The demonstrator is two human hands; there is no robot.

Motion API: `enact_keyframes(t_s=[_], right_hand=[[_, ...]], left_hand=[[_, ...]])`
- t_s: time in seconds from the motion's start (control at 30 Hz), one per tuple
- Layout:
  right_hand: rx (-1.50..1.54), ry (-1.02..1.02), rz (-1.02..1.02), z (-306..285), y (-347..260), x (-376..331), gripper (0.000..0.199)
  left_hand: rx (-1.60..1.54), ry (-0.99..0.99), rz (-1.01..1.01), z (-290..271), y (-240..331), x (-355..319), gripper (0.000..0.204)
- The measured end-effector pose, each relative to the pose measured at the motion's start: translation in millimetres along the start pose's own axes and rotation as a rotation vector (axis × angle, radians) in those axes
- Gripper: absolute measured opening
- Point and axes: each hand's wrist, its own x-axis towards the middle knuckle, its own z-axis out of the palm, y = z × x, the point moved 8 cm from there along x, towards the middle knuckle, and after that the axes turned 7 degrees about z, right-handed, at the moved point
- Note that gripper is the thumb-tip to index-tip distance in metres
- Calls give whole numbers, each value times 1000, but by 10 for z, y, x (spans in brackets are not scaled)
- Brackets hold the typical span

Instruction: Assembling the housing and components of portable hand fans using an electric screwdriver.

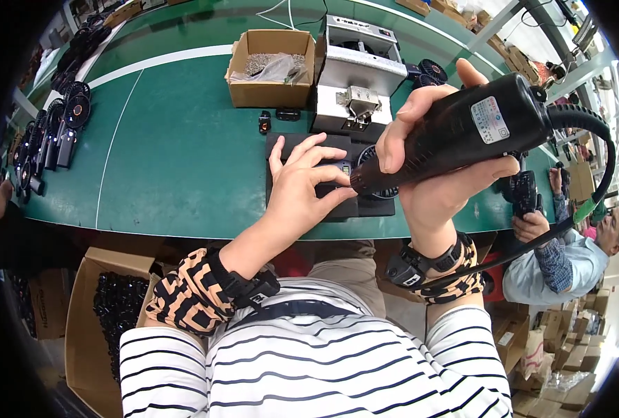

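My right hand point(431, 150) is wrapped round a black electric screwdriver point(456, 132), tilted with its tip down to the left and its cable at the upper right. A handheld fan lies in a black foam block point(281, 150); its round grille point(386, 189) shows partly behind the screwdriver, and a small lit display point(346, 169) shows beside it. My left hand point(302, 182) rests over the fan's body, thumb and forefinger closed on it beside the screwdriver's tip, the other fingers stretched over the block. The exact contact of the tip is hidden.
Behind the block stand a grey screw feeder point(362, 59) and a cardboard box point(264, 94) of small metal parts. Two small black parts point(265, 122) lie before the box. Several fans point(65, 125) line the left side. A co-worker point(557, 258) sits at right. A carton point(79, 313) of black parts stands below left.
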Motion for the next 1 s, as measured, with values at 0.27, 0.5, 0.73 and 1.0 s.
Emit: enact_keyframes(t_s=[0.27,0.5,0.73,1.0], right_hand=[[-58,18,76,62,45,-27,108],[-35,4,98,41,87,-50,108],[47,19,96,38,96,-50,111],[81,46,138,33,129,-78,116]], left_hand=[[139,2,122,-105,202,29,14],[271,-38,236,-88,297,60,14],[220,-28,185,-102,278,57,13],[183,-90,161,-50,205,71,23]])
